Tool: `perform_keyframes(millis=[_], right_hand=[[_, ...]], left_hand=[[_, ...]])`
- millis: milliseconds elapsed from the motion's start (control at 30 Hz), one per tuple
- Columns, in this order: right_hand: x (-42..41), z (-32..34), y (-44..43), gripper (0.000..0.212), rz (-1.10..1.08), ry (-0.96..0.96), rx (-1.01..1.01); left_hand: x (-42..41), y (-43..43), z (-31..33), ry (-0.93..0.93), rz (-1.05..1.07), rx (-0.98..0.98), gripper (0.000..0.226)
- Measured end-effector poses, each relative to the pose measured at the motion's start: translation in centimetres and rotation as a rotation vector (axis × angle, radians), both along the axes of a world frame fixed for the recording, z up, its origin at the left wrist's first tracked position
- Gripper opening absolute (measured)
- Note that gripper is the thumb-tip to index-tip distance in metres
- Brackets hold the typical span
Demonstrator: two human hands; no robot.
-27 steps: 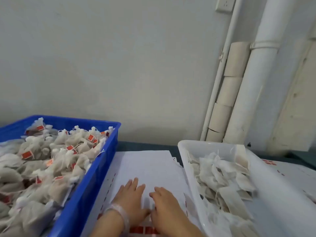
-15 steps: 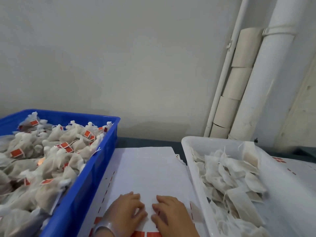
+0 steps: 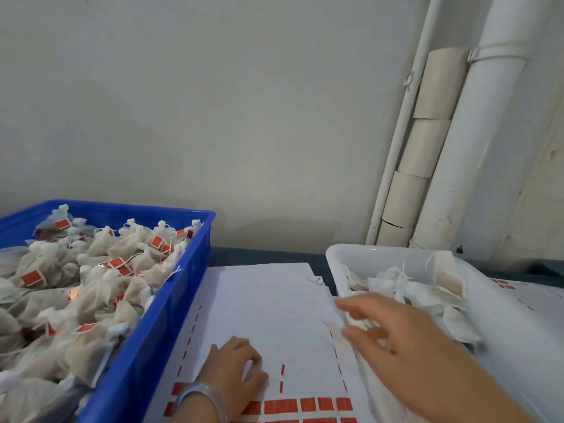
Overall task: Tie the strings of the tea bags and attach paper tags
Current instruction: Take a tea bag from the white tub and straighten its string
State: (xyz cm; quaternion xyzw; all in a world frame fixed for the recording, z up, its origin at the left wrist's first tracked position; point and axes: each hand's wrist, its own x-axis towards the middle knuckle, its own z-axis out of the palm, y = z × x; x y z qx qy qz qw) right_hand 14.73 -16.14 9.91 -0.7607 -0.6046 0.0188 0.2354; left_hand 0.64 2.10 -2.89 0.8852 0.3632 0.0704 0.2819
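A white sheet of paper tags (image 3: 268, 312) lies in front of me, with red tags (image 3: 305, 405) along its near edge. My left hand (image 3: 235, 369) rests on the sheet with its fingers curled; what it holds, if anything, is hidden. My right hand (image 3: 396, 340) hovers blurred, fingers spread, over the near-left edge of the white bin (image 3: 360, 254), above the untied tea bags (image 3: 427, 291). The blue crate (image 3: 171, 303) on the left is full of tied tea bags (image 3: 91, 282) with red tags.
A grey wall stands close behind the table. White pipes (image 3: 476, 141) and a stack of paper rolls (image 3: 424, 141) lean in the corner at the right. More tag sheets (image 3: 518, 291) lie to the right of the white bin.
My right hand has lifted off the tag sheet and swung right toward the white bin. The left hand stays on the sheet with its fingers curled tighter. The view has shifted slightly.
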Motion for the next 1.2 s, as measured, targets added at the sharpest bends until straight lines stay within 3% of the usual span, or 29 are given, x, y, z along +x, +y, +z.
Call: perform_keyframes(millis=[133,267,433,533,633,733,933,1100,1200], right_hand=[[5.9,0.8,1.6,0.030,-0.242,-0.167,-0.321],[8.9,-2.1,3.8,0.045,-0.215,-0.057,-0.569],[9.6,-4.1,4.9,0.006,-0.213,-0.004,-0.450],[9.7,-4.5,5.0,0.006,-0.255,0.042,-0.403],[9.8,-5.0,5.1,0.027,-0.300,0.024,-0.461],[9.8,-4.9,5.1,0.007,-0.330,-0.049,-0.422],[10.3,-3.4,4.5,0.027,-0.329,-0.020,-0.406],[10.6,-2.8,4.0,0.017,-0.312,-0.005,-0.255],[10.5,-2.7,4.1,0.023,-0.273,0.166,-0.129]], left_hand=[[0.6,-0.1,0.1,0.048,0.016,0.015,0.037],[0.9,0.1,-0.2,0.043,0.038,0.005,0.039],[0.7,-0.1,-0.7,0.053,0.045,0.041,0.044],[0.6,-0.2,-0.7,0.061,0.042,0.048,0.046],[0.6,-0.3,-0.6,0.069,0.031,0.048,0.047],[0.5,-0.2,-0.4,0.073,0.016,0.041,0.049],[0.5,-0.5,-0.4,0.097,0.021,0.054,0.050],[0.6,-0.3,-0.6,0.100,0.025,0.047,0.050],[0.4,-0.3,-0.6,0.092,0.016,0.044,0.050]])
